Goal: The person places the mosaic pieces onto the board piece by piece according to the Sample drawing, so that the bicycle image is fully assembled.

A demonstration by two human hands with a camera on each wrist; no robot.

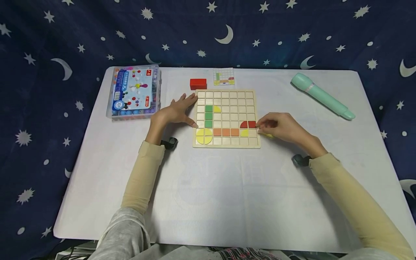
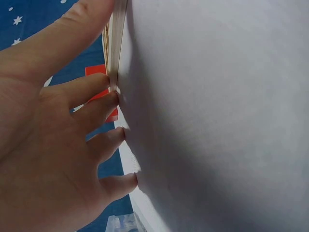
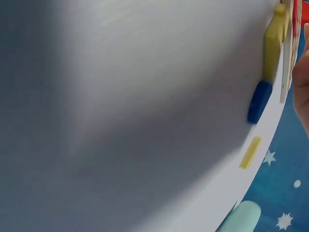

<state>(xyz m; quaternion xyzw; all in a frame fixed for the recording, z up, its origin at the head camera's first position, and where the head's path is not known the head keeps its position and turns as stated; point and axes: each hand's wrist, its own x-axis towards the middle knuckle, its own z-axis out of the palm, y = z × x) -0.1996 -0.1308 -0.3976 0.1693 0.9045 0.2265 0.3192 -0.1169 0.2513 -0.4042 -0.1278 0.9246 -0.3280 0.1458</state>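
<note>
A wooden grid board lies mid-table with green, yellow, orange and red tiles on it. Along its left edge, my left hand spreads its fingers; in the left wrist view its fingertips reach the board's side. At the opposite edge, my right hand has thumb and index finger together on the outer corner of a red tile. Under that hand, a yellow piece shows. The right wrist view has yellow pieces and a blue piece beside the board.
Behind the board are a red block and a small pattern card. A clear plastic box of colored beads stands at the back left. At the back right lies a mint-green tube. Another yellow piece rests right of the board.
</note>
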